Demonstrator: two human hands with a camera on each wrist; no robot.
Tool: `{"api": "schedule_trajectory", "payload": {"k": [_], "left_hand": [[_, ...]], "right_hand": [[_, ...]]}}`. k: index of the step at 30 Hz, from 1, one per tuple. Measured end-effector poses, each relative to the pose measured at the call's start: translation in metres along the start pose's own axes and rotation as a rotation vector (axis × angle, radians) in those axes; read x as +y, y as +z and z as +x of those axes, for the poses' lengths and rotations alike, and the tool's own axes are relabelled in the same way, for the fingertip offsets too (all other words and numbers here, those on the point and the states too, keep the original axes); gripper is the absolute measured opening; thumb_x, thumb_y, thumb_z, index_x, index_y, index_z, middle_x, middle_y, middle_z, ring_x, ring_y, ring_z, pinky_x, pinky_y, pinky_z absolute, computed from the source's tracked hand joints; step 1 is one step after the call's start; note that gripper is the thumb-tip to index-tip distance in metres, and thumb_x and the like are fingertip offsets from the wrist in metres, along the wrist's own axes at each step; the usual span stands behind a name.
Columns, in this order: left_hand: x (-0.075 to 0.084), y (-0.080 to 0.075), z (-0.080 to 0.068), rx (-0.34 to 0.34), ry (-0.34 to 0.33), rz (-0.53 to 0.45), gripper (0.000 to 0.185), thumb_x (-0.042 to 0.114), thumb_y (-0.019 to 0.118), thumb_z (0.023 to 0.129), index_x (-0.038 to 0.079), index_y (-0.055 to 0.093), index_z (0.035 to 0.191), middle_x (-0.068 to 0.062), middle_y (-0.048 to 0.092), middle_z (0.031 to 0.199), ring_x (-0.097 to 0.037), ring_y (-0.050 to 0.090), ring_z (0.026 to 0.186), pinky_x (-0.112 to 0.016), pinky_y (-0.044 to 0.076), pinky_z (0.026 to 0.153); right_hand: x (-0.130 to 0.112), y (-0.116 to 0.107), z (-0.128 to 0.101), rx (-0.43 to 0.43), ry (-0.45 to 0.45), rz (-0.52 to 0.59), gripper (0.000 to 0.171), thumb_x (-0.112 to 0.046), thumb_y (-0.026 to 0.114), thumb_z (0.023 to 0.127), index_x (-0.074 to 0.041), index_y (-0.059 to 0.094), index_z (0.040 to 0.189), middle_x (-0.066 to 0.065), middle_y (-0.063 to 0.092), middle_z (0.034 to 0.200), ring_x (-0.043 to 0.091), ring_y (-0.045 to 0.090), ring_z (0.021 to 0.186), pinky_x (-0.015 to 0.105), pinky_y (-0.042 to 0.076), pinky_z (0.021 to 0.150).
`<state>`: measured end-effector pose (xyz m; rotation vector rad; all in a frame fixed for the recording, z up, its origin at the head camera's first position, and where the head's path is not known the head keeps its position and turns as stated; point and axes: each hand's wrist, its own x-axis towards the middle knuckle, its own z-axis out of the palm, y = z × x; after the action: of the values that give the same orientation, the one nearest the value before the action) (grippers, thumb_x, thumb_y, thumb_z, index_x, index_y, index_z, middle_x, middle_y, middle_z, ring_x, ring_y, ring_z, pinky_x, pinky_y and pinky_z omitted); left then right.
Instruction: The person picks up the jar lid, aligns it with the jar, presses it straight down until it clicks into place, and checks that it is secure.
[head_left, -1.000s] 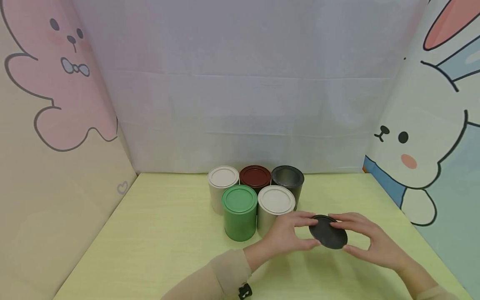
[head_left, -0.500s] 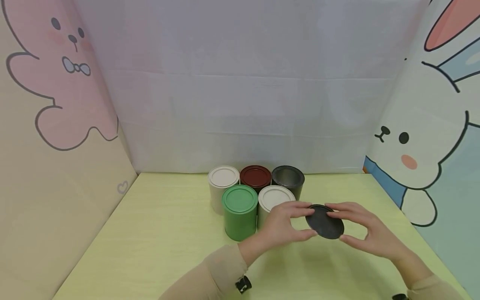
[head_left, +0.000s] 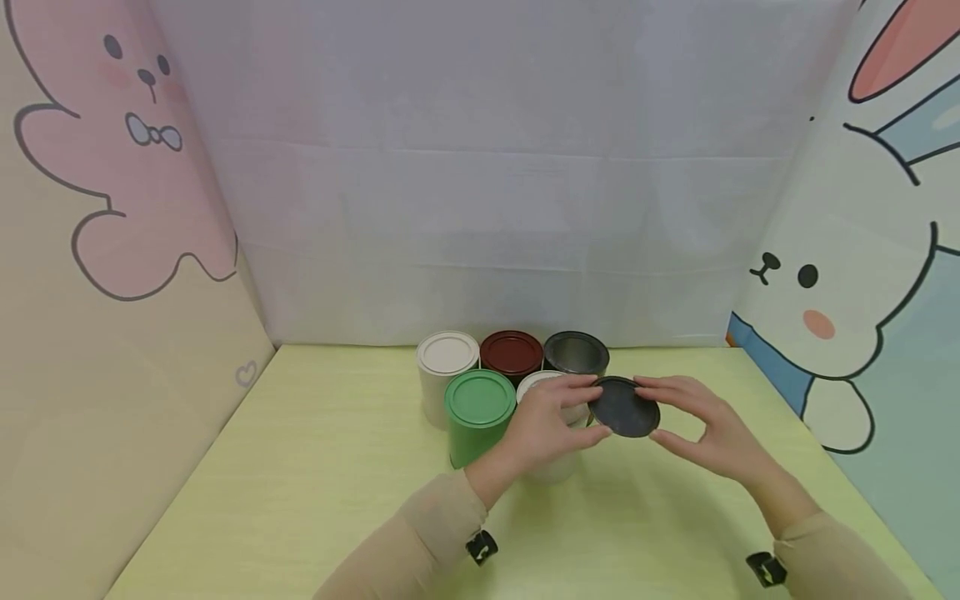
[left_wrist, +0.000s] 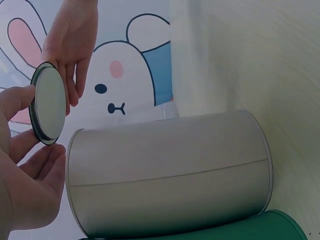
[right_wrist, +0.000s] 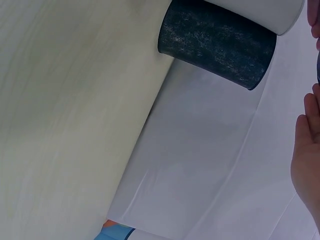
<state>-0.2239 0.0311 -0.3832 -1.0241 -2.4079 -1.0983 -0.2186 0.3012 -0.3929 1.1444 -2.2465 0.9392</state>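
your left hand (head_left: pixel 551 421) and right hand (head_left: pixel 697 425) each pinch the black lid (head_left: pixel 624 407) in their grip, near the open black can (head_left: pixel 576 354).

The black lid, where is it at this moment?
In the head view the black lid is held between left hand and right hand, just before the open black can, right of centre.

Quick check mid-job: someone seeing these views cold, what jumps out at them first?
First, the black lid, pinched at its edges between the left hand and right hand, held in the air just in front of the open black can. Next, the cluster of cans at the back of the yellow-green table: a green can in front, a white can and a dark red can behind. Cartoon rabbit panels flank the scene.
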Motion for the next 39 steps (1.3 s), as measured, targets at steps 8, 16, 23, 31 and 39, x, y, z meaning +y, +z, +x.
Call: {"api": "schedule_trajectory", "payload": {"k": [8,16,23,31,39], "left_hand": [[-0.014,-0.007,0.011,0.068,0.013,-0.029,0.048,0.022,0.085,0.079,0.004,0.071,0.122,-0.007,0.064,0.130,-0.024,0.057,0.123,-0.031,0.043,0.104],[-0.021,-0.014,0.023,0.073,-0.068,-0.051,0.048,0.022,0.083,0.081,0.003,0.070,0.123,-0.007,0.063,0.132,-0.023,0.056,0.125,-0.031,0.043,0.104],[-0.026,-0.021,0.035,0.005,-0.174,-0.006,0.050,0.027,0.080,0.084,0.008,0.067,0.129,-0.003,0.060,0.137,-0.022,0.053,0.128,-0.033,0.042,0.105],[-0.034,-0.027,0.051,-0.051,-0.250,0.026,0.052,0.033,0.078,0.086,0.014,0.065,0.133,0.002,0.058,0.140,-0.018,0.050,0.131,-0.032,0.040,0.107],[-0.040,-0.028,0.061,-0.087,-0.328,0.018,0.053,0.033,0.076,0.088,0.015,0.063,0.135,0.005,0.055,0.143,-0.017,0.046,0.135,-0.033,0.037,0.109]], "right_hand": [[0.008,0.008,0.020,0.039,0.014,-0.032,0.068,0.006,0.084,0.068,-0.003,0.063,0.132,0.012,0.061,0.134,0.008,0.048,0.126,0.017,0.032,0.104],[0.015,0.014,0.036,0.060,0.077,-0.051,0.062,0.005,0.081,0.074,-0.004,0.063,0.132,0.012,0.061,0.133,0.005,0.047,0.125,0.016,0.032,0.104],[0.024,0.017,0.047,0.040,0.163,-0.040,0.057,-0.002,0.079,0.081,-0.007,0.062,0.134,0.010,0.060,0.135,0.013,0.050,0.123,0.018,0.033,0.101],[0.031,0.016,0.061,0.017,0.215,-0.020,0.053,-0.003,0.077,0.084,-0.005,0.061,0.135,0.014,0.060,0.135,0.031,0.052,0.122,0.031,0.038,0.102],[0.039,0.018,0.069,-0.018,0.283,0.031,0.052,-0.004,0.074,0.087,-0.001,0.058,0.137,0.020,0.056,0.138,0.039,0.047,0.126,0.061,0.037,0.102]]}}
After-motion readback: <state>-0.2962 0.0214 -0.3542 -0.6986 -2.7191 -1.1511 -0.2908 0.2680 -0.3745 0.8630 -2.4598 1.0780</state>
